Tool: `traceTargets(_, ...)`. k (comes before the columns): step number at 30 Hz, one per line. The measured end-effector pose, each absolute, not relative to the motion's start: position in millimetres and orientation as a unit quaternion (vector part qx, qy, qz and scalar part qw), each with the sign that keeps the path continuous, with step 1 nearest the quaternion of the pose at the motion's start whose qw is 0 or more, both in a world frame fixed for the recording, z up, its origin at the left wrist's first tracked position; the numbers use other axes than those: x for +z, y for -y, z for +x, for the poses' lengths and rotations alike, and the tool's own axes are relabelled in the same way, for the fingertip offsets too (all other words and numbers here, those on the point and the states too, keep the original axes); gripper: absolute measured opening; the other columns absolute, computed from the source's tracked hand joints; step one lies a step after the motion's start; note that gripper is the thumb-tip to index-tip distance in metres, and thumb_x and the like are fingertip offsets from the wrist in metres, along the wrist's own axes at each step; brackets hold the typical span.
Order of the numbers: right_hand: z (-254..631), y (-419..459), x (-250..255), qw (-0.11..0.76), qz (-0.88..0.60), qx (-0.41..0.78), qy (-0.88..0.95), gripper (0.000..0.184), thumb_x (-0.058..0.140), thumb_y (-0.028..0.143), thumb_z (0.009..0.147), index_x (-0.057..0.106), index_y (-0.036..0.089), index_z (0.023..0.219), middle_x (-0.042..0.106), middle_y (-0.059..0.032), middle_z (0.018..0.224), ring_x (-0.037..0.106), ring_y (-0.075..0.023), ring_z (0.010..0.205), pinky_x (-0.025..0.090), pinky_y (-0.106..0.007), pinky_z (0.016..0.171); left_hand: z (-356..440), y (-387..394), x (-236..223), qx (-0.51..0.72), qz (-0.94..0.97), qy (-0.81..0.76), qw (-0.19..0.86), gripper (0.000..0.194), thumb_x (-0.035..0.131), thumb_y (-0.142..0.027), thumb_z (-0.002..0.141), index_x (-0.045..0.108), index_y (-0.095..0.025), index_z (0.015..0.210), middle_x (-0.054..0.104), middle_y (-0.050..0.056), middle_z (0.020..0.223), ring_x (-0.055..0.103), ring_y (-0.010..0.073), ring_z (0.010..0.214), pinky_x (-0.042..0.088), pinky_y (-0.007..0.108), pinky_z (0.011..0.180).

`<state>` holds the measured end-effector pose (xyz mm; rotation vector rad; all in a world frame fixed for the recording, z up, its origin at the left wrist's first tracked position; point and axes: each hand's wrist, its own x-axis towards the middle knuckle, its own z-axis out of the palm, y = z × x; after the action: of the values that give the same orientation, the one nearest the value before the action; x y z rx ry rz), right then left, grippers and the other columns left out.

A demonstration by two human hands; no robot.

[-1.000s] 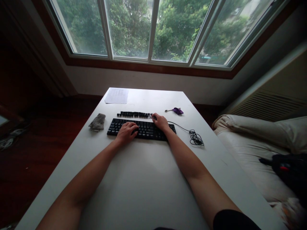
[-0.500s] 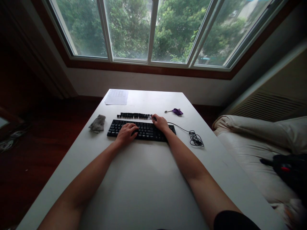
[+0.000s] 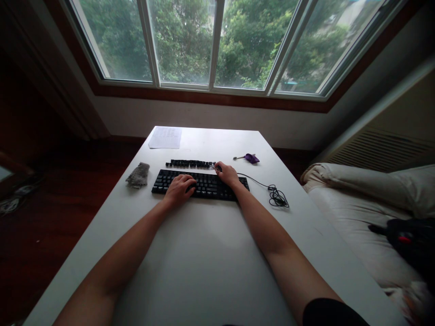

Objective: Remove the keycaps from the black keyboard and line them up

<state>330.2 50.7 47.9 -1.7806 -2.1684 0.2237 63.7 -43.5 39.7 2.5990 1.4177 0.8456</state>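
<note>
**Both hands at a black keyboard, loose keycaps close to the fingers**

The keyboard (image 3: 207, 184) lies flat on the white tabletop (image 3: 204, 253), in front of the person, and a row of loose keycaps (image 3: 190, 163) stands just beyond its far edge. The main risk, I think, is at the right end of this row: if the right hand (image 3: 228, 174) makes a careless sideways movement, it could push some keycaps out of their order. The left hand (image 3: 178, 188), if it presses too strongly, might shift the keyboard against the row. The cable (image 3: 278, 198) lies in loose loops to the right; a pull on it could turn the keyboard a little.

Both forearms reach forward from the near side and come closer together towards the keyboard. The left hand is palm down over the keys, its fingers bent and its thumb side turned inward; how wide its grip is, and whether it has hold of something, I cannot tell. The right hand crosses above the keyboard, and its fingers bend down beside the last keycaps. Something thin and pale shows at its fingertips, but I cannot tell if the grip is closed on it.
</note>
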Motion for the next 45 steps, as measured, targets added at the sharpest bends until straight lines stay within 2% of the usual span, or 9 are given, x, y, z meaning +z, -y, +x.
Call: traceTargets(45,330.5,-52.0,45.6,0.165,-0.621,0.074,0.762,0.031,0.055,0.037,0.094,0.063,0.031,0.124,0.074,-0.0048,0.107,0.066,-0.0236,0.096,0.046,-0.030,0.081,64.0,43.1,37.8,0.274,0.842,-0.463,0.030,0.027,0.059,-0.030,0.092,0.066,-0.027,0.118,0.062,0.006,0.123,0.052,0.0266,0.116,0.042,0.045,0.102)
